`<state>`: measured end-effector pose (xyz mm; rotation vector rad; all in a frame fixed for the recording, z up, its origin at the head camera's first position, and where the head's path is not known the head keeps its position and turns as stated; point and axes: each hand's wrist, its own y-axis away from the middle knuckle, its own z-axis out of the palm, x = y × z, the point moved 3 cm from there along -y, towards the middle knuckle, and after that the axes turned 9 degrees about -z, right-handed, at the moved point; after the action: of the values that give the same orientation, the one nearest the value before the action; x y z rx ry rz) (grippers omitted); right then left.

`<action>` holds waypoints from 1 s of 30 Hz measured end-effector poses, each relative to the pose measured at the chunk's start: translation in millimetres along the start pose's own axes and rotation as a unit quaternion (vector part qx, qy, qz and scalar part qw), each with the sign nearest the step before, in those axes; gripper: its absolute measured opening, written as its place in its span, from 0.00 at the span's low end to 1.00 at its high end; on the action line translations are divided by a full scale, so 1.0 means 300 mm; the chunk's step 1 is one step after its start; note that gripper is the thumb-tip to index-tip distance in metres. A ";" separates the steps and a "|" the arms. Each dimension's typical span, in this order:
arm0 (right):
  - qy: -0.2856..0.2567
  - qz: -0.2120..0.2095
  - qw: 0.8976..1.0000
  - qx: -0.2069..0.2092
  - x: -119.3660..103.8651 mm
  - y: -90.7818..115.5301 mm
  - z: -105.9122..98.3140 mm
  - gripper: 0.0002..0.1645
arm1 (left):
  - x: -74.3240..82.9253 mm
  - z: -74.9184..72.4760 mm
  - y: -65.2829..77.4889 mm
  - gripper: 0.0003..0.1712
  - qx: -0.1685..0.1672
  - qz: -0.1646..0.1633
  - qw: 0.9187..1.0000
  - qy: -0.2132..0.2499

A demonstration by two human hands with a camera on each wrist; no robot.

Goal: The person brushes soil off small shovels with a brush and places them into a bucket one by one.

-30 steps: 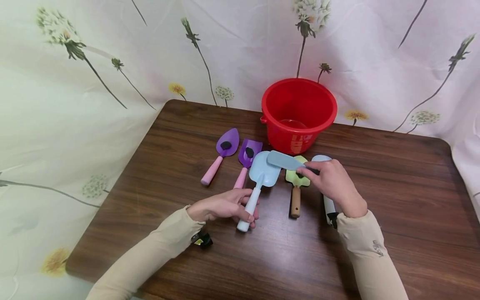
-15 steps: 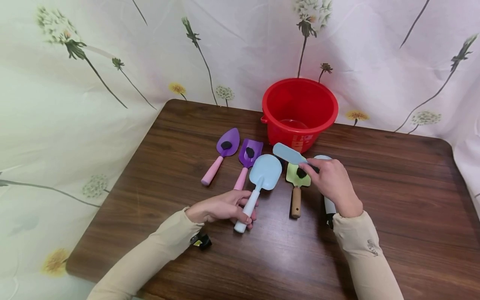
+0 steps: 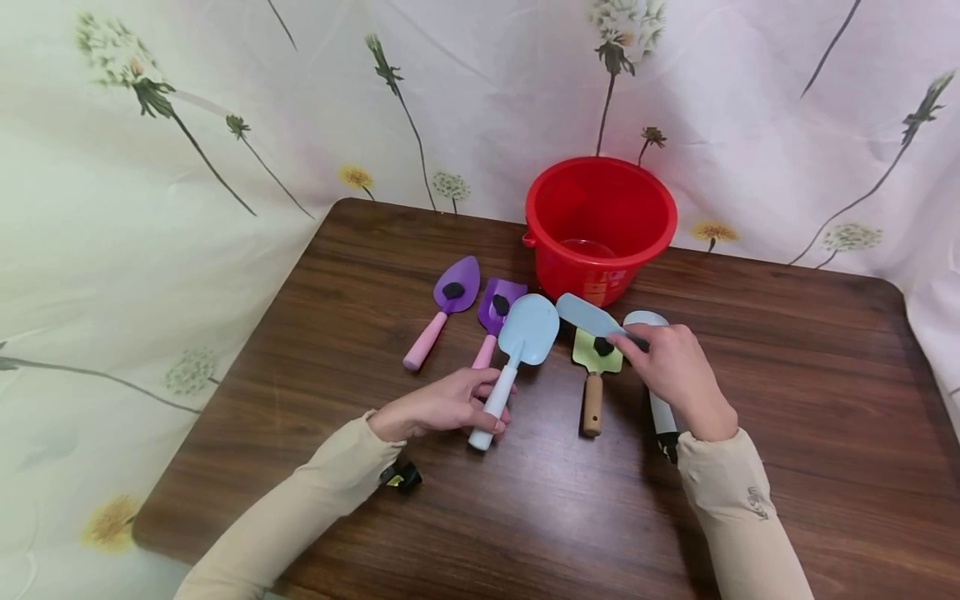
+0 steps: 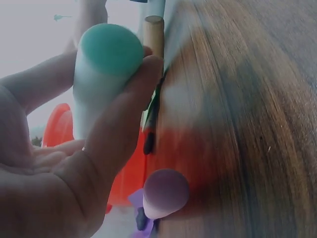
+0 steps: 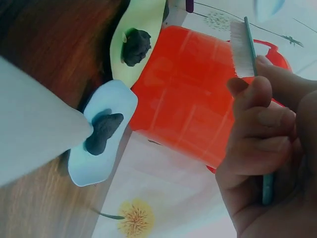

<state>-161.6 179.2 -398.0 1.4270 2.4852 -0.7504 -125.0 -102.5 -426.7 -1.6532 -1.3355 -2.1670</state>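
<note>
My left hand (image 3: 442, 404) holds a light blue hand trowel (image 3: 529, 329) by its white handle, above the table, blade toward the bucket. My right hand (image 3: 686, 375) pinches a small blue brush (image 3: 588, 317); pale bristles (image 5: 241, 54) show in the right wrist view. In the head view the brush's tip lies at the blade's right edge; whether they touch I cannot tell. Below the brush lies a green trowel (image 3: 596, 358) with a wooden handle and a black lump (image 5: 136, 48) on it. A pale blue trowel (image 5: 81, 166), also bearing a dark lump (image 5: 103, 134), lies beside my right hand.
A red bucket (image 3: 581, 271) stands at the table's back. Left of it lie a pointed purple trowel (image 3: 467, 273) and a square purple one (image 3: 491, 310), both pink-handled, with black lumps on them. A flower-printed cloth (image 3: 480, 100) hangs behind the wooden table (image 3: 337, 292).
The brush was over the trowel's blade a second ago and has shifted right, to the blade's edge. My left hand has moved the trowel slightly toward the bucket.
</note>
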 end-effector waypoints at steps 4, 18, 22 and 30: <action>-0.013 0.015 1.000 -0.010 -0.005 0.001 -0.013 0.10 | 0.003 -0.005 -0.003 0.29 0.024 0.010 1.000 -0.002; -0.023 0.022 0.999 0.008 -0.014 0.015 -0.047 0.13 | 0.007 -0.010 -0.025 0.33 0.117 -0.002 0.992 -0.046; -0.026 0.013 0.999 0.021 -0.013 0.018 -0.051 0.12 | 0.002 -0.008 -0.026 0.37 0.117 -0.015 0.993 -0.023; -0.055 0.010 0.998 0.021 -0.019 0.015 -0.053 0.14 | 0.012 0.000 -0.030 0.36 0.125 -0.018 0.992 -0.016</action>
<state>-153.3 185.0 -383.6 1.3842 2.3827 -0.8561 -131.3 -95.7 -428.9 -1.5849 -1.5820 -1.9050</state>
